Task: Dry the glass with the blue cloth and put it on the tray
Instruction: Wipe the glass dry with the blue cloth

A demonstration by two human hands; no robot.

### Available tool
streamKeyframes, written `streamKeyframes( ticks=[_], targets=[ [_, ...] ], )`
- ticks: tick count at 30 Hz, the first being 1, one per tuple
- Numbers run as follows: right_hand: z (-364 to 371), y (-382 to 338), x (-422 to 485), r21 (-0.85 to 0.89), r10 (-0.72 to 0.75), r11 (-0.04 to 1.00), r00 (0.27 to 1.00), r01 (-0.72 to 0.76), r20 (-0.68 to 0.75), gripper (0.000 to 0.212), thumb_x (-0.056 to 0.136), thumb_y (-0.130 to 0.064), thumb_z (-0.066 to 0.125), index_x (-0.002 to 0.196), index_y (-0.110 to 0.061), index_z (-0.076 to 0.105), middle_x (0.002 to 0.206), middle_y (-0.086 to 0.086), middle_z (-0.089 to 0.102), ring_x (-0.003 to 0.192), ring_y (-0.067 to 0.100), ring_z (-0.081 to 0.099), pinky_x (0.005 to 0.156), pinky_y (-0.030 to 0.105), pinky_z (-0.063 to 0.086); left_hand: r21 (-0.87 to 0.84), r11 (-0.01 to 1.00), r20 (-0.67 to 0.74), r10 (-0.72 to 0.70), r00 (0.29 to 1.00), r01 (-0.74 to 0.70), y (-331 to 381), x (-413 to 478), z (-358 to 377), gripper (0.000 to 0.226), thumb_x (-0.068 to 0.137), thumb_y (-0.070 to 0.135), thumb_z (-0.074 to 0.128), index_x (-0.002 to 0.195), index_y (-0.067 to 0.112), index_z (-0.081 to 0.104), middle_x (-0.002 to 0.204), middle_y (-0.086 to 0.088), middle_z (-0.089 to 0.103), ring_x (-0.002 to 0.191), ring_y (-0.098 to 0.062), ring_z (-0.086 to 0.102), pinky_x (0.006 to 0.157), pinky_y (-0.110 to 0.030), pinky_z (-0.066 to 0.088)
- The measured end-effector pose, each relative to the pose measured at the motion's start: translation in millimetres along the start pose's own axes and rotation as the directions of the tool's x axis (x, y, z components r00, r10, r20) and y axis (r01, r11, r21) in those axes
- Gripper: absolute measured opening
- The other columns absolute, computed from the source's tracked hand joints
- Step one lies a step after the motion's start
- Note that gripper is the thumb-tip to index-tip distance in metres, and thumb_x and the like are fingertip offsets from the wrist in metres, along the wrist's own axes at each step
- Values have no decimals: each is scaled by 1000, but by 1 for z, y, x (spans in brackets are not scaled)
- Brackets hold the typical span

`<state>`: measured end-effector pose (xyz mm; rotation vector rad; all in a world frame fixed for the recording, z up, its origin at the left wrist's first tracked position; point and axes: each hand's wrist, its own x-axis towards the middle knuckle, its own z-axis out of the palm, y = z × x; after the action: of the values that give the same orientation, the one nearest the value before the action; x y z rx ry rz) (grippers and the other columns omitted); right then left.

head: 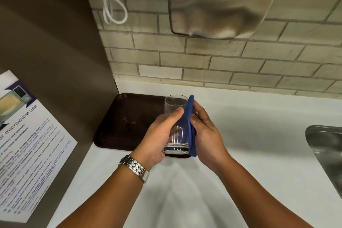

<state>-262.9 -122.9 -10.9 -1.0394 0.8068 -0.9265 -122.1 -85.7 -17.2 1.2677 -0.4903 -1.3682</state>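
Observation:
A clear drinking glass [175,109] is held upright in the air over the near right edge of a dark brown tray [129,116]. My left hand [159,135] grips the glass from its left side, thumb across the front. A blue cloth [190,126] is pressed flat against the glass's right side by my right hand [207,135]. The cloth runs from the rim down past the base. The tray lies on the white counter in the corner and has nothing on it.
A steel sink [325,153] sits at the right edge of the white counter [249,126]. A metal hand dryer [222,2] hangs on the tiled wall above. A brown side panel [55,52] with a microwave notice [27,144] stands at the left.

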Motion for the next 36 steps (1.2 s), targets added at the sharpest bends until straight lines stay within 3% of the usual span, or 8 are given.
streamKeyframes(
  ticks=[4,6,12,17,21,27,31,36],
  targets=[
    [-3,11,-2,19,45,999,998,-44,-51,40,111,-21,54,143,-43,62,131,-1,79,115,27,79,88,39,67,100,993,-48,75,996,-70,1,1,-6,64,76,64,89,122,21,75,96,2,91,86,-18,89,70,-33,70],
    [-5,14,0,-7,10,1000,997,-11,-77,40,112,-21,51,142,-44,63,129,-5,79,113,24,79,86,36,67,131,987,-70,102,992,-93,-2,1,-6,64,77,64,85,121,20,73,93,3,89,83,-14,85,72,-28,67],
    [-1,10,3,37,34,999,997,-31,-75,39,113,-24,46,142,-46,63,123,-8,82,110,22,80,83,34,67,189,979,-58,89,994,-77,-4,-5,7,56,81,72,70,116,29,79,104,-3,89,96,-22,87,91,-47,71],
    [-5,12,1,-76,-7,997,999,4,-34,40,114,-33,45,143,-56,57,133,-18,75,122,15,75,97,37,64,252,944,-10,222,975,-212,-6,-15,8,68,76,76,89,122,28,75,109,1,89,101,-14,87,78,-28,70],
    [-9,13,2,-16,87,996,996,-87,-27,35,111,-33,50,141,-45,64,131,-6,79,116,22,78,93,38,65,224,964,-149,176,973,-141,-5,-12,10,55,93,63,80,128,22,68,115,-5,86,92,-14,87,68,-27,67],
    [-6,21,-2,104,161,982,987,-158,-15,35,110,-29,52,137,-44,68,130,-1,79,116,26,78,86,34,66,88,996,-184,-16,983,32,2,-4,6,52,98,66,69,123,20,79,101,-8,90,79,-21,88,72,-41,69],
    [-1,20,-3,191,189,965,982,-182,-21,33,111,-22,51,130,-38,73,123,2,82,106,25,82,78,30,66,102,993,-254,88,963,-64,1,0,13,45,101,62,68,113,20,80,96,-9,90,79,-21,87,71,-37,67],
    [3,22,-6,316,349,892,937,-324,-24,36,108,-28,55,133,-9,73,125,21,76,107,32,76,94,43,63,168,951,-290,299,909,-259,-8,-1,22,30,105,52,69,85,33,80,75,4,81,68,-7,80,62,-28,64]
  ],
)
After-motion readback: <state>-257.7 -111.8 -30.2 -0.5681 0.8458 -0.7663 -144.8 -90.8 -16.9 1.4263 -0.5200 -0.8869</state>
